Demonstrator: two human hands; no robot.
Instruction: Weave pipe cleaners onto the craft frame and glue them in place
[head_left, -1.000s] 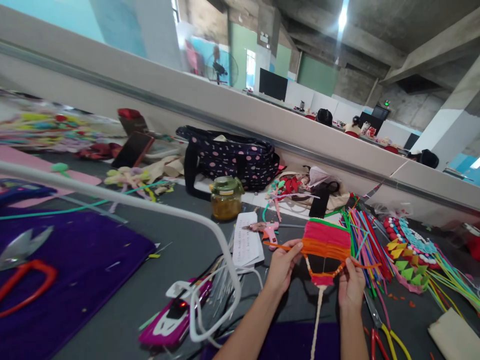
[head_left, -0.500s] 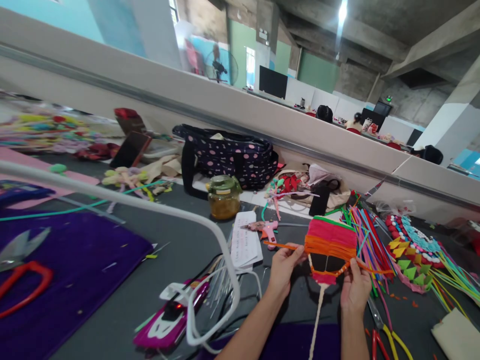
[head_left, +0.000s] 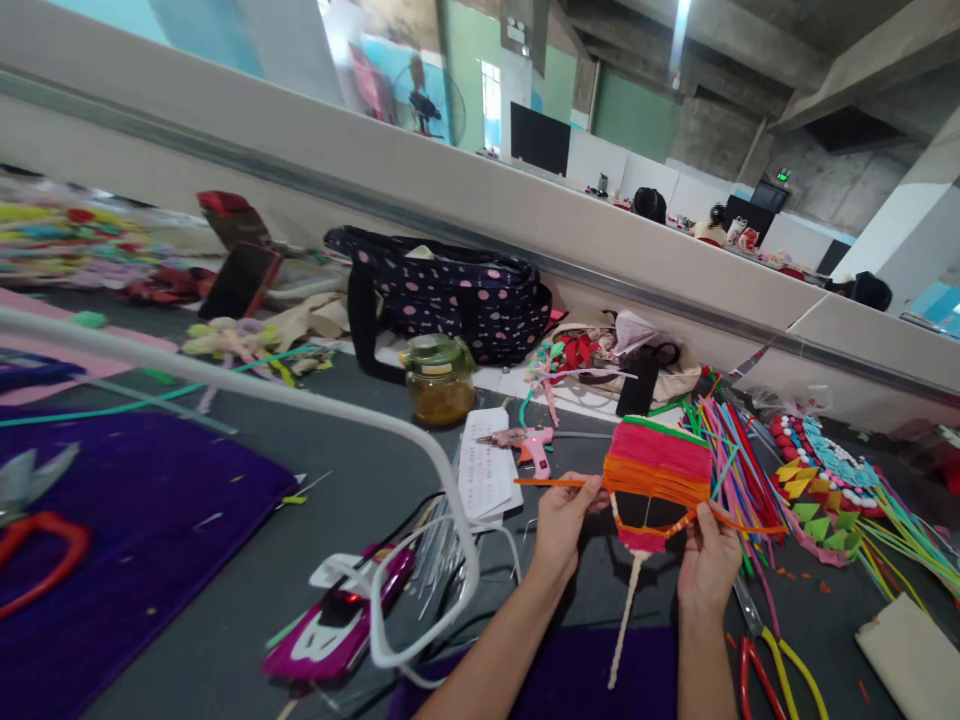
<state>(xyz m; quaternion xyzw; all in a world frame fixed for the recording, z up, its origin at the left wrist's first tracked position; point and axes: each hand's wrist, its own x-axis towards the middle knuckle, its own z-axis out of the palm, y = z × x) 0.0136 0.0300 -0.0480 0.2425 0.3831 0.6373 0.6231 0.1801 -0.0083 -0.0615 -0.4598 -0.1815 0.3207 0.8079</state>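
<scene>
Right of centre, the panel [head_left: 660, 462] is between the left hand [head_left: 564, 525] and right hand [head_left: 707, 562], with stems [head_left: 742, 462] to its right. The jar [head_left: 440, 395] is near centre, before the bag [head_left: 450, 300]; scissors [head_left: 56, 522] lie on the cloth [head_left: 165, 570] at lower left.

Beyond the dark table [head_left: 352, 480], a low white partition [head_left: 450, 195] with a grey rail [head_left: 150, 130] slants across the view, hiding the floor behind it. Farther back, the room shows a pale-green wall [head_left: 641, 115], a narrow bright window [head_left: 491, 105], a standing fan [head_left: 426, 105] and white dividers [head_left: 619, 165] near a dark monitor [head_left: 538, 138]. Overhead hangs a bare concrete ceiling [head_left: 750, 50] with heavy beams [head_left: 877, 60] — lit by a bright strip light [head_left: 681, 40] — while a white pillar [head_left: 904, 220] stands at right, near a small glowing green sign [head_left: 782, 176].
</scene>
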